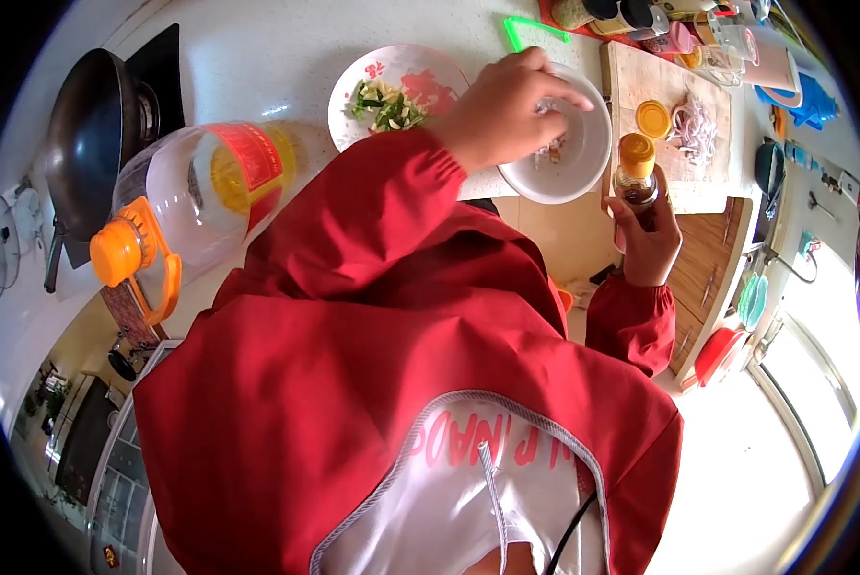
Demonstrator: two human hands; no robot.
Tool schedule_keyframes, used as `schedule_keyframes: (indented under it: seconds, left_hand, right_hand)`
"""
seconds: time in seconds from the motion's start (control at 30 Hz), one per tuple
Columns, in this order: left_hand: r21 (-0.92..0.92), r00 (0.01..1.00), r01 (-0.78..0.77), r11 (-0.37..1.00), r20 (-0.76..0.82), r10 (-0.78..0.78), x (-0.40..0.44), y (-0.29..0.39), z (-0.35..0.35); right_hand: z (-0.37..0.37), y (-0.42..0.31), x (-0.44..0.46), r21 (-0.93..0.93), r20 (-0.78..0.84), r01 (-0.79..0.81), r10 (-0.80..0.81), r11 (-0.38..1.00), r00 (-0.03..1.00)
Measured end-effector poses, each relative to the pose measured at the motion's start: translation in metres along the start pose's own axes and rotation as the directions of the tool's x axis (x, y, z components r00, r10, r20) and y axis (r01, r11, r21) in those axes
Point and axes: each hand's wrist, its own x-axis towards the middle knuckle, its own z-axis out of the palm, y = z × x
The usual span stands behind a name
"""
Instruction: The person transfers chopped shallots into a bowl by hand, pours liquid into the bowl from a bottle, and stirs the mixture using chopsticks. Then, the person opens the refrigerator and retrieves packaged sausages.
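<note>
Over the rim of a white bowl [590, 161], my left hand [511, 110] is open, with a gap between thumb and index finger. Small chopped bits lie inside the bowl. My right hand [649, 235] is wrapped round a small glass bottle [635, 180] with an orange-yellow cap and dark contents, just right of the bowl. A patterned plate [361, 72] with chopped green and pale pieces [388, 107] sits left of my left hand. Beside the bowl, a wooden cutting board [631, 81] bears sliced onion [696, 129] and a round orange-topped item [653, 119].
A large oil bottle [200, 187] with an orange cap stands at the left, near a dark wok [90, 144]. Behind the bowl lies a green-edged item [513, 34]. Jars and containers [636, 14] crowd the back right. Wooden cabinet doors [708, 254] are below the counter.
</note>
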Motion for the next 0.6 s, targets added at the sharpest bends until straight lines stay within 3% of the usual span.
schedule_keyframes:
  seconds: [0.03, 0.17, 0.23, 0.3, 0.4, 0.5, 0.6]
  left_hand:
    - [0.021, 0.995, 0.046, 0.999, 0.089, -0.048, 0.009, 0.008, 0.002]
    - [0.006, 0.978, -0.023, 1.0, 0.206, 0.021, 0.023, 0.012, 0.021]
    - [0.041, 0.981, -0.031, 0.999, 0.191, 0.023, 0.022, 0.017, 0.025]
    - [0.06, 0.988, -0.049, 0.997, 0.146, 0.04, 0.018, 0.019, 0.03]
    - [0.046, 0.991, 0.019, 0.999, 0.132, -0.025, 0.012, 0.018, 0.038]
    - [-0.195, 0.91, 0.359, 0.913, 0.289, -0.296, 0.01, 0.02, 0.037]
    - [-0.044, 0.916, 0.3, 0.953, 0.291, -0.275, 0.008, 0.012, 0.039]
  right_hand:
    - [0.001, 0.001, 0.0, -0.006, 0.016, 0.029, -0.029, 1.0, 0.999]
    - [0.001, 0.003, -0.002, -0.033, 0.029, 0.015, -0.014, 0.999, 0.999]
    - [-0.001, 0.008, -0.002, -0.13, 0.01, -0.009, 0.01, 0.991, 1.0]
    - [0.005, 0.01, 0.0, -0.121, -0.008, 0.074, -0.076, 0.99, 0.997]
    - [0.009, 0.021, 0.004, -0.174, -0.035, 0.156, -0.164, 0.972, 0.986]
    - [0.016, 0.026, 0.005, -0.233, -0.077, 0.133, -0.154, 0.963, 0.985]
    - [0.024, 0.034, 0.004, -0.261, -0.103, 0.112, -0.143, 0.959, 0.984]
